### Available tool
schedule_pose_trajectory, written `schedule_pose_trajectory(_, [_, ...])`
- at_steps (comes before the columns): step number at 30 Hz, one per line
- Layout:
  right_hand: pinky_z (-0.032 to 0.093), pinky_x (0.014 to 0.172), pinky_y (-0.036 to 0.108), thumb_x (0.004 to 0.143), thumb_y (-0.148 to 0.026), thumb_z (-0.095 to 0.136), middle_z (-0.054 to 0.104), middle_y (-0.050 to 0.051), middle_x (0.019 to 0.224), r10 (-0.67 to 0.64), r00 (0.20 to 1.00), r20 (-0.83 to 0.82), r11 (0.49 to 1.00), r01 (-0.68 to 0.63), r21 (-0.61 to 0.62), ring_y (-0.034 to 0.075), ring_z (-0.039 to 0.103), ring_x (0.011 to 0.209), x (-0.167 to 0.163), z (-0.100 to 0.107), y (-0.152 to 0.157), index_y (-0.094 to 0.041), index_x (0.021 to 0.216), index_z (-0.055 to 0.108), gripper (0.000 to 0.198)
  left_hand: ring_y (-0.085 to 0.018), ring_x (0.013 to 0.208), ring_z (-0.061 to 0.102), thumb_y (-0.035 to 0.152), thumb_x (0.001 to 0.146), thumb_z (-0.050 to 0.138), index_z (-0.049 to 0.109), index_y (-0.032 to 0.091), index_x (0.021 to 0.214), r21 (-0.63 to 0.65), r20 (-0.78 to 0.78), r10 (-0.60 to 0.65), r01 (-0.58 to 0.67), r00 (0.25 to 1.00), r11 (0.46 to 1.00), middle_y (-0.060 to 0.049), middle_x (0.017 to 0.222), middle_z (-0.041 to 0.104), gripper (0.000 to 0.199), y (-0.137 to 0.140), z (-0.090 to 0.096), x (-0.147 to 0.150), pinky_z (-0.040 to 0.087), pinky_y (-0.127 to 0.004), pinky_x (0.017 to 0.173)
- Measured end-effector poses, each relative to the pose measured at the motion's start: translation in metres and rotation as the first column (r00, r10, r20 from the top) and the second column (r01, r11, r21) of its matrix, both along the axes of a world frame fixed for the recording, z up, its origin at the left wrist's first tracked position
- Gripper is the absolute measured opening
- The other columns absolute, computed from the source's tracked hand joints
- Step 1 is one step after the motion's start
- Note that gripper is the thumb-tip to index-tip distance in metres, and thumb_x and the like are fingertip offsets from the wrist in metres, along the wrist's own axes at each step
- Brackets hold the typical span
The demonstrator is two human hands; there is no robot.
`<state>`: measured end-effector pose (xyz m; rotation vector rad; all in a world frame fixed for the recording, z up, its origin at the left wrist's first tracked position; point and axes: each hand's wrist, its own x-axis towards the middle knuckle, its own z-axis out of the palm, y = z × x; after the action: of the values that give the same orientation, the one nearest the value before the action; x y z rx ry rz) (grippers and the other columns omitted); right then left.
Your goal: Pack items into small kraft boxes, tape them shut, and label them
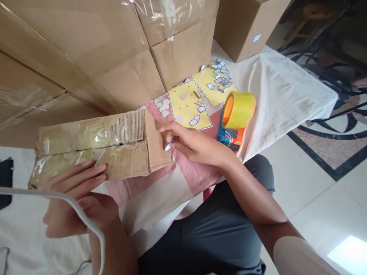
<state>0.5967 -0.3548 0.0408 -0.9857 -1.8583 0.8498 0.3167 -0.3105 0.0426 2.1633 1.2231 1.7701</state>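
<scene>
"While our left hand (pixel 83 200) rests along the near side of the long box (pixel 126 158), how does that box look to us?"

"Brown cardboard, creased and battered, with shiny clear tape over its upper face. A dark seam runs lengthwise, and wrinkled ridges show near the right end. It lies on a pink and cream cloth (pixel 200 168), in front of the stacked cartons (pixel 114 57)."

"And our grip?"

"Our left fingers are stretched out against the cardboard, not closed round it; a white cord (pixel 46 193) crosses in front of them. Our right hand (pixel 193 143) pinches a small label (pixel 168 146) between thumb and fingers, right by the box's end. We cannot tell whether the label touches the cardboard."

"What is that label like?"

"Thin, white, bluish at the rim; we can't make out any print."

"And what lies about?"

"Two flat yellow sheets (pixel 185 109) with wavy edges, bearing curled white slips (pixel 219 80), and a loose heap of pale scraps (pixel 163 105) beside the nearer one. By our right wrist is a blue and orange plastic tape dispenser (pixel 243 133) with a fat yellow roll (pixel 242 110). Beyond it, softly wrinkled white cloth (pixel 281 88) spreads beside a smooth, upright carton (pixel 243 34)."
</scene>
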Motion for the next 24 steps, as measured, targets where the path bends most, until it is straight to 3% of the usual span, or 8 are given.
schedule_pose_trajectory(3, [0.049, 0.085, 0.029, 0.098, -0.005, 0.043, 0.064, 0.002, 0.108, -0.006, 1.000, -0.027, 1.000, 0.006, -0.009, 0.015, 0.062, 0.094, -0.003, 0.001, 0.000, -0.026, 0.142, 0.038, 0.049, -0.030, 0.069, 0.073, 0.066, 0.089, 0.051, 0.062, 0.023, 0.061, 0.277, 0.067, -0.037, 0.017, 0.997, 0.961, -0.009, 0.066, 0.070, 0.053, 0.006, -0.004, 0.002, 0.056, -0.050, 0.069])
schedule_pose_trajectory(8, [0.047, 0.083, 0.027, 0.099, -0.008, 0.044, 0.061, 0.001, 0.105, -0.032, 0.999, -0.015, 0.999, 0.031, -0.044, 0.013, 0.059, 0.089, -0.008, -0.001, -0.001, -0.024, 0.137, 0.040, 0.042, -0.030, 0.066, 0.073, 0.055, 0.097, 0.036, 0.063, 0.024, 0.066, 0.391, 0.016, -0.079, 0.066, 0.997, 0.918, -0.008, 0.061, 0.068, 0.052, 0.012, -0.007, 0.003, 0.056, -0.050, 0.066])
schedule_pose_trajectory(14, [0.048, 0.083, 0.027, 0.100, -0.010, 0.043, 0.058, 0.002, 0.107, -0.075, 0.997, -0.010, 0.996, 0.075, -0.038, 0.013, 0.059, 0.091, -0.015, -0.007, 0.001, -0.024, 0.136, 0.040, 0.038, -0.027, 0.064, 0.072, 0.050, 0.096, 0.022, 0.061, 0.023, 0.063, 0.430, 0.032, -0.071, 0.050, 0.997, 0.901, -0.007, 0.054, 0.063, 0.058, 0.014, -0.010, 0.002, 0.051, -0.044, 0.060])
schedule_pose_trajectory(18, [0.048, 0.082, 0.028, 0.100, -0.010, 0.042, 0.057, 0.002, 0.107, -0.100, 0.995, -0.014, 0.995, 0.099, -0.032, 0.014, 0.059, 0.091, -0.018, -0.008, 0.002, -0.024, 0.136, 0.039, 0.039, -0.028, 0.069, 0.074, 0.047, 0.096, 0.020, 0.065, 0.022, 0.064, 0.434, 0.022, -0.078, 0.061, 0.997, 0.899, -0.009, 0.056, 0.064, 0.061, 0.013, -0.011, 0.001, 0.051, -0.044, 0.062])
schedule_pose_trajectory(24, [0.047, 0.078, 0.028, 0.100, -0.015, 0.049, 0.057, 0.001, 0.101, -0.171, 0.985, -0.029, 0.985, 0.171, 0.013, 0.015, 0.057, 0.087, -0.022, -0.010, 0.004, -0.024, 0.130, 0.041, 0.032, -0.026, 0.063, 0.072, 0.053, 0.096, 0.022, 0.059, 0.023, 0.059, 0.428, 0.047, -0.064, 0.038, 0.997, 0.903, -0.006, 0.050, 0.057, 0.060, 0.010, -0.011, 0.001, 0.052, -0.043, 0.061])
